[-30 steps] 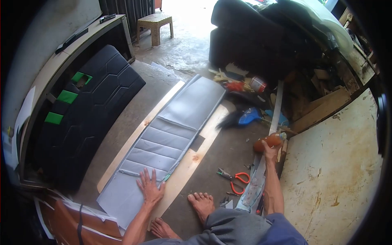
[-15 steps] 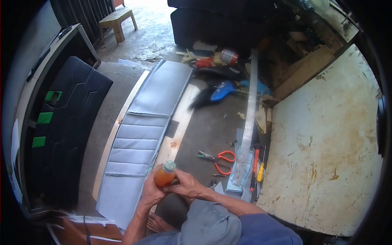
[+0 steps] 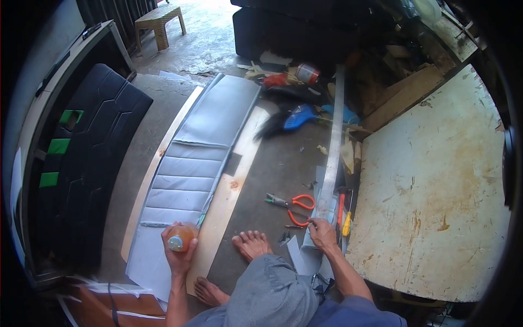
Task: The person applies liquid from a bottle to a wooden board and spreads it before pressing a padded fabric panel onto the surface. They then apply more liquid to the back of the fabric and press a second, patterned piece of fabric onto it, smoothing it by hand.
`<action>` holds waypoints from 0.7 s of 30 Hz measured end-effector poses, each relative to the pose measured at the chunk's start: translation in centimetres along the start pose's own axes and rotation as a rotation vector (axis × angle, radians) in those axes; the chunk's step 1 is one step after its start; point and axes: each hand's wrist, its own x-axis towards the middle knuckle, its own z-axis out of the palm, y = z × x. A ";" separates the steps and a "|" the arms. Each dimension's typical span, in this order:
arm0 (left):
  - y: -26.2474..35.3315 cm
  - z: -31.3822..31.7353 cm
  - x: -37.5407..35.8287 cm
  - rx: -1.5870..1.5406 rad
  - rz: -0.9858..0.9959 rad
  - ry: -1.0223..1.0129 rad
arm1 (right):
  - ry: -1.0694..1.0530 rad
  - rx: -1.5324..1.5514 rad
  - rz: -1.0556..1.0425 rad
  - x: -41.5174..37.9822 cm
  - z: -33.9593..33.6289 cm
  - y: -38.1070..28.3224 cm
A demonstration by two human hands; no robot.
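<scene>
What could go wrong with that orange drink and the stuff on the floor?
The bottle in the left hand is over the grey padded cover; if it leaks, it might stain it. The pliers lie near a bare foot, so stepping on them could hurt.

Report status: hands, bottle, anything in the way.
Left hand gripping bottle. Right hand by pliers, grip unclear. Bottle over grey panel, nothing blocking cap.

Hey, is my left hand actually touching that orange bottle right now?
Touching. The head view shows it: the left hand is wrapped around the orange bottle, with fingers and thumb against opposite sides.
</scene>
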 end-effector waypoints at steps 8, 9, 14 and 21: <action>-1.0 0.6 0.1 0.183 0.000 -0.063 | 0.385 -0.032 -0.121 15.5 -2.7 4.2; -0.9 0.8 0.0 0.200 0.014 -0.057 | 0.419 -0.110 -0.175 17.7 -2.8 3.9; -0.2 1.1 0.7 0.268 0.012 -0.022 | 0.431 -0.711 -0.218 26.7 -2.2 3.5; 5.3 0.6 1.8 0.258 -0.126 0.002 | 0.426 -0.236 -0.297 26.7 0.1 -2.0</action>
